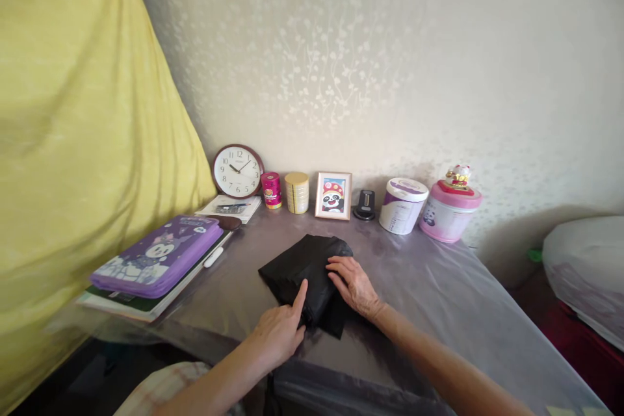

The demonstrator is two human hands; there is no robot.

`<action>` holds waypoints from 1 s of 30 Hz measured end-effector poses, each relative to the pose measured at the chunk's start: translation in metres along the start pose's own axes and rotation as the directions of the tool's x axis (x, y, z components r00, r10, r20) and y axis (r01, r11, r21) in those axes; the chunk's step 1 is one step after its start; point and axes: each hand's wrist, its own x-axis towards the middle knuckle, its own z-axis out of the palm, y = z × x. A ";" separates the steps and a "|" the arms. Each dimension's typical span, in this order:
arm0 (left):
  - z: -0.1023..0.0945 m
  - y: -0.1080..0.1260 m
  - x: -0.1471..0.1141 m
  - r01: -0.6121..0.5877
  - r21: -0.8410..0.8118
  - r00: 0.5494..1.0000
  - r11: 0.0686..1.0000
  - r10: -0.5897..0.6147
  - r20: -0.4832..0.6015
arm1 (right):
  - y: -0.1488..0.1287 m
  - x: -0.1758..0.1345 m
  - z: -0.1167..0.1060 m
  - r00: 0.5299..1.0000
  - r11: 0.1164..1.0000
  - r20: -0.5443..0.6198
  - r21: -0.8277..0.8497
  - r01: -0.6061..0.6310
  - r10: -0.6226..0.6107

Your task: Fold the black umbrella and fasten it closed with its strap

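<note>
A black folding umbrella [312, 270] lies on the table near its front edge, its thin cloth in loose, layered folds. At its near left side is my left hand [279, 331], index finger stretched out along the cloth and the other fingers curled in around the near end. What exactly those fingers grip is partly hidden. My right hand [355, 286] rests on the right side of the umbrella, fingers extended and lying over the cloth. A dark strap hangs below the table edge by my left wrist.
A purple zip case [158, 257] lies on books at the left. Along the wall stand a clock [238, 171], a pink can [272, 190], a yellow-lidded jar [297, 193], a framed panda picture [333, 195], a black stand [364, 205], a white-purple tub [403, 206] and a pink tub [449, 211].
</note>
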 end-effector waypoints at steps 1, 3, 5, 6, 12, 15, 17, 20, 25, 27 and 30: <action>0.000 0.000 0.000 -0.006 -0.007 1.000 1.000 0.006 -0.006 | 0.000 -0.002 0.003 0.999 0.999 0.030 -0.041 0.031 -0.030; 0.000 -0.001 0.000 -0.019 -0.020 1.000 1.000 0.019 -0.018 | 0.008 -0.001 0.007 0.998 0.991 0.058 -0.131 0.025 -0.017; 0.001 -0.002 0.000 -0.022 -0.028 0.999 0.999 0.022 -0.023 | 0.024 0.005 0.009 0.996 0.977 0.070 -0.209 -0.038 0.054; 0.001 -0.002 0.000 -0.021 -0.032 1.000 0.999 0.020 -0.023 | 0.033 0.009 0.009 0.992 0.968 0.075 -0.238 -0.082 0.102; 0.006 -0.003 0.002 0.000 -0.036 1.000 0.999 -0.001 -0.012 | 0.065 0.023 -0.001 0.951 0.903 -0.041 -0.303 -0.304 0.306; 0.009 -0.005 0.004 -0.012 -0.038 1.000 0.999 0.011 -0.026 | 0.055 0.022 -0.002 0.988 0.957 -0.052 -0.247 -0.155 0.147; 0.009 -0.006 0.004 -0.017 -0.037 0.999 0.999 0.016 -0.031 | 0.046 0.019 0.001 0.998 0.973 0.054 -0.231 0.000 0.013; 0.008 -0.006 0.004 -0.017 -0.038 1.000 0.999 0.016 -0.026 | 0.043 0.017 0.004 0.983 0.956 0.177 -0.279 0.090 -0.041; 0.005 -0.004 0.002 0.000 -0.034 1.000 0.999 0.000 -0.003 | 0.054 0.025 -0.009 0.991 0.928 0.043 -0.357 -0.103 0.126; 0.005 -0.004 0.002 0.004 -0.029 1.000 1.000 -0.004 0.003 | 0.052 0.028 -0.014 0.995 0.946 0.010 -0.311 -0.087 0.095; 0.004 -0.005 0.003 0.006 -0.036 1.000 0.999 -0.006 0.001 | 0.040 0.026 -0.010 0.997 0.968 0.071 -0.244 0.059 -0.043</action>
